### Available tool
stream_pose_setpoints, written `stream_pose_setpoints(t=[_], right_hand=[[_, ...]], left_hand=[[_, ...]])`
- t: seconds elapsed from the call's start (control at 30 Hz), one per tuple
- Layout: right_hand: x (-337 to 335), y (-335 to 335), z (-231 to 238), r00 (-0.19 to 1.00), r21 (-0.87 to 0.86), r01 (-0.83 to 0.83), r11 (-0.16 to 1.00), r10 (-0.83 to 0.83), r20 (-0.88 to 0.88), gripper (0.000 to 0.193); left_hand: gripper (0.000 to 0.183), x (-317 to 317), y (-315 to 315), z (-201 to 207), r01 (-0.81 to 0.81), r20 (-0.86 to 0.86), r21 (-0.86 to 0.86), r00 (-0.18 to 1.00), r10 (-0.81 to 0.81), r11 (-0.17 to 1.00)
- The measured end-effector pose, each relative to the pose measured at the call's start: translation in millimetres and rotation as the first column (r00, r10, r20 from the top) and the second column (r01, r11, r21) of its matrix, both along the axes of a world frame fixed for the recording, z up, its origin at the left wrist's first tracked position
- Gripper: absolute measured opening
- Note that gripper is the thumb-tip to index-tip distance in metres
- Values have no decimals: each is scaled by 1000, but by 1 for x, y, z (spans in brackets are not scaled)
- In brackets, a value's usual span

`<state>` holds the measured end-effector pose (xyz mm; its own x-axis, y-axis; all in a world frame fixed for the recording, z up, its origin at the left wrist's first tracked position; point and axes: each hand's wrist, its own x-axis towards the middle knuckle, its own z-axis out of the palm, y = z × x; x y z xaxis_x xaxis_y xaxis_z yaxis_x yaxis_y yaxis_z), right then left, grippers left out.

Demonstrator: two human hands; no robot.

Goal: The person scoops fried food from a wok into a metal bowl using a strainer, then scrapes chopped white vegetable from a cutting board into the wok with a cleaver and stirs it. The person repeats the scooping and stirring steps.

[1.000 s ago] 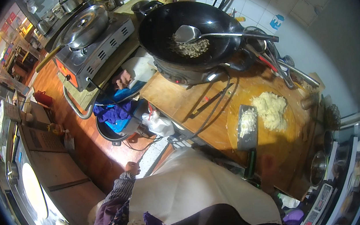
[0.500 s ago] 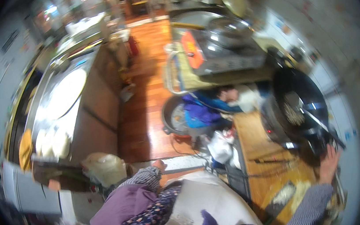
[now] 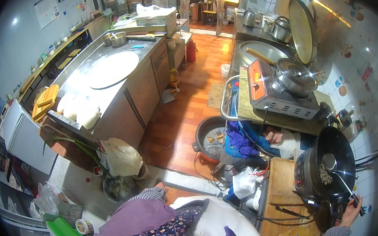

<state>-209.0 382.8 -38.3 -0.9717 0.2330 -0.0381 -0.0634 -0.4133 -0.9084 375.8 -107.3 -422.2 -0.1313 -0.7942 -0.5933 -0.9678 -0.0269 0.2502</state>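
Note:
At the lower right, my right hand [image 3: 350,213] is closed around the black handle of a ladle [image 3: 344,183]. The ladle's bowl rests inside a deep black wok [image 3: 344,148], beside a small heap of pale brown shreds or grains [image 3: 324,175]; their kind is unclear. The wok sits on a dark electric cooker [image 3: 301,175] with a red light. Of my left hand [image 3: 160,186], only a little shows past the striped cuff, low at the centre; its fingers are hidden.
A wooden board [image 3: 272,192] lies left of the cooker, crossed by black cables. Further away stand a gas stove [image 3: 270,94] with a lidded pot [image 3: 296,78] and a dark basin [image 3: 202,135] on the floor. A floured steel worktable [image 3: 144,95] with dough is at left.
My right hand has gone from spread fingers beside the ladle's handle to closing around it. The view has swung, showing more of the room's left and far end.

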Motion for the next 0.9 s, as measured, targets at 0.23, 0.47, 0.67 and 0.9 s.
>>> stream_pose_setpoints(t=[0.23,0.47,0.67,0.9], right_hand=[[47,-33,66,922,567,-42,823,250,-295,16],[128,-68,126,564,941,199,272,754,-337,14],[171,-83,141,539,976,145,161,814,-215,17],[135,-83,91,593,958,167,235,752,-288,11]], left_hand=[[38,-45,10,31,9,-158,106,987,8,994],[38,-44,11,20,-9,-120,80,993,19,997],[37,-18,10,2,-52,-82,48,995,56,997],[38,-17,11,4,-52,-99,107,993,62,993]])
